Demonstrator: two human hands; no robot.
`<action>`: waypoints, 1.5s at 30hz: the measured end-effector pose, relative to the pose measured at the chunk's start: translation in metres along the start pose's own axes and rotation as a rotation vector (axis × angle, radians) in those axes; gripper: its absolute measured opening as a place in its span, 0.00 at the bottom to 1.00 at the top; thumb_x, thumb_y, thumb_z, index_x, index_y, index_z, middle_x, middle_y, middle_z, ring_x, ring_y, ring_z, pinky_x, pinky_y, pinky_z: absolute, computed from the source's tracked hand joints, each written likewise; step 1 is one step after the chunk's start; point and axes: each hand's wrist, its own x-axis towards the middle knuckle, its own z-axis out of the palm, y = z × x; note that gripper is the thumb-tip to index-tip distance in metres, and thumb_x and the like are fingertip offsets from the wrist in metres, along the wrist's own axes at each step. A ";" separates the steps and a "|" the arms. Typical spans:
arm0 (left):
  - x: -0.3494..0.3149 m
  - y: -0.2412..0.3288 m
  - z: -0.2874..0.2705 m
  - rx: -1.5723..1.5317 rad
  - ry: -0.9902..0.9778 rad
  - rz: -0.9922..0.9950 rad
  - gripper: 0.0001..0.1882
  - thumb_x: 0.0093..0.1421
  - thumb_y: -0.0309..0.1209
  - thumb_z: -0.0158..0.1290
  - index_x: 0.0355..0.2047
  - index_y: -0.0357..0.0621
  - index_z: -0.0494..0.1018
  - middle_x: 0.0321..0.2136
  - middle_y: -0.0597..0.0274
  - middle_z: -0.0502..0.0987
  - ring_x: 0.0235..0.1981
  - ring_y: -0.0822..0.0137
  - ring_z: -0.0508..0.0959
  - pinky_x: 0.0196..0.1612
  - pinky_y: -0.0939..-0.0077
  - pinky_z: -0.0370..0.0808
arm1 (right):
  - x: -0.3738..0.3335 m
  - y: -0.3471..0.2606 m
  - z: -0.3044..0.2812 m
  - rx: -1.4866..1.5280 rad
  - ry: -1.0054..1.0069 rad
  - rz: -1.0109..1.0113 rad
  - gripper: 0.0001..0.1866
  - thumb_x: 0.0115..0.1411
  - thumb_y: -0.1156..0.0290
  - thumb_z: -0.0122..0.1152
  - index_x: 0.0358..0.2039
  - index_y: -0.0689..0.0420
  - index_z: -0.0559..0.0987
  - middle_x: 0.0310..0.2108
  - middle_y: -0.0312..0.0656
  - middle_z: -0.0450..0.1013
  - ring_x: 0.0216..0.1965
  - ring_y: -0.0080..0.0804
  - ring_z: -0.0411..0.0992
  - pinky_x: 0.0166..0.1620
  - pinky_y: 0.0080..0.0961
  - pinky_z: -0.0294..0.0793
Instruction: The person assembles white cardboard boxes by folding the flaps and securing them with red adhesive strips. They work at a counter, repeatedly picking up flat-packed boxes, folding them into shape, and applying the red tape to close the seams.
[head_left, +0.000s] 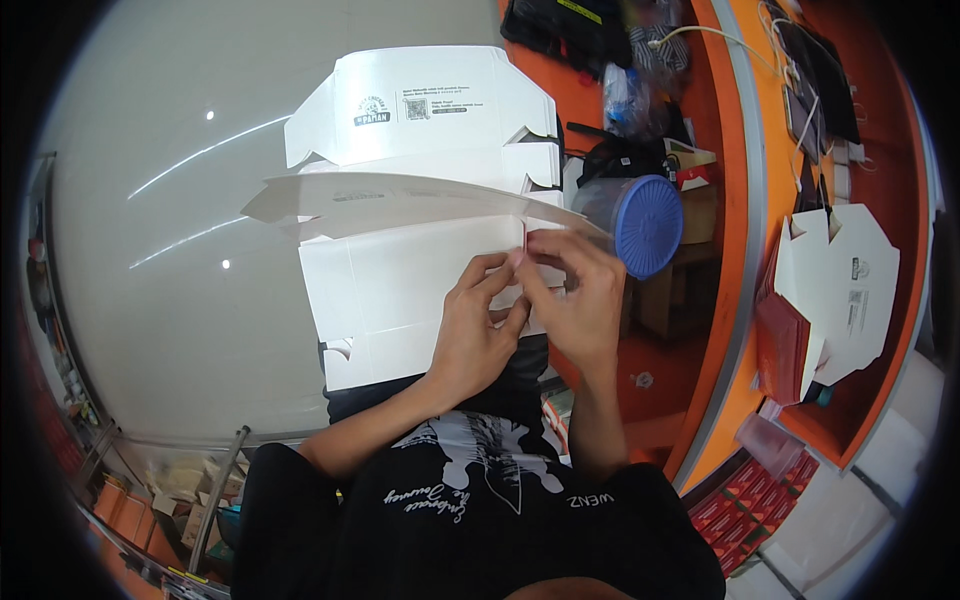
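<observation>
A white cardboard box blank [405,275] lies partly folded across my lap, its long top panel [400,195] raised and tilted. At the blank's right end, my right hand [582,290] pinches a small upright corner flap between thumb and fingers. My left hand [478,325] meets it there, with fingertips closed on the same corner; the exact contact is partly hidden by the fingers. Beyond lies another flat white blank [420,130] with grey print and slotted side flaps, partly beneath the one I hold.
Right of the blank stands a tub with a blue ribbed lid [649,228]. An orange counter [735,350] runs along the right, with a stack of white and red box blanks [850,300]. Bags [570,35] lie at the top. A metal rail [220,495] is at lower left.
</observation>
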 end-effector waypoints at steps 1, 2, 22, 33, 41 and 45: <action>0.000 0.000 0.000 0.007 -0.009 0.012 0.24 0.66 0.22 0.56 0.63 0.33 0.71 0.55 0.47 0.72 0.51 0.55 0.80 0.48 0.64 0.88 | 0.005 0.000 0.001 0.018 0.012 0.055 0.06 0.59 0.78 0.67 0.34 0.68 0.84 0.34 0.48 0.83 0.33 0.39 0.85 0.38 0.30 0.82; 0.000 0.000 0.000 0.004 -0.019 0.014 0.24 0.67 0.22 0.56 0.63 0.33 0.71 0.56 0.47 0.72 0.51 0.55 0.80 0.48 0.64 0.88 | 0.011 -0.003 -0.001 0.034 0.004 0.106 0.05 0.59 0.78 0.67 0.33 0.68 0.84 0.33 0.48 0.83 0.31 0.38 0.85 0.37 0.29 0.82; 0.005 -0.012 0.000 0.095 -0.017 0.066 0.20 0.64 0.17 0.54 0.58 0.34 0.75 0.61 0.46 0.67 0.57 0.49 0.77 0.39 0.68 0.90 | -0.021 0.009 0.020 -0.009 0.121 0.135 0.08 0.62 0.73 0.69 0.36 0.66 0.86 0.42 0.46 0.79 0.31 0.38 0.83 0.36 0.27 0.82; -0.042 0.041 -0.011 0.067 0.012 0.373 0.50 0.57 0.19 0.65 0.71 0.43 0.43 0.69 0.47 0.52 0.68 0.48 0.65 0.66 0.50 0.73 | 0.010 0.001 -0.023 -0.324 0.044 -0.030 0.09 0.62 0.78 0.63 0.42 0.66 0.82 0.29 0.58 0.79 0.31 0.53 0.81 0.33 0.39 0.79; -0.064 0.059 -0.040 0.081 -0.103 0.820 0.54 0.57 0.25 0.68 0.71 0.55 0.41 0.58 0.36 0.62 0.55 0.43 0.76 0.54 0.51 0.85 | 0.034 -0.092 -0.210 -0.785 0.859 -0.103 0.12 0.66 0.72 0.63 0.44 0.67 0.83 0.27 0.55 0.79 0.22 0.39 0.77 0.30 0.30 0.74; -0.056 0.052 -0.043 0.032 -0.063 0.810 0.51 0.58 0.25 0.66 0.71 0.54 0.42 0.57 0.38 0.64 0.53 0.46 0.77 0.52 0.51 0.85 | -0.005 -0.061 -0.311 -1.001 0.896 0.047 0.13 0.65 0.71 0.62 0.45 0.68 0.82 0.25 0.58 0.77 0.22 0.45 0.76 0.31 0.34 0.73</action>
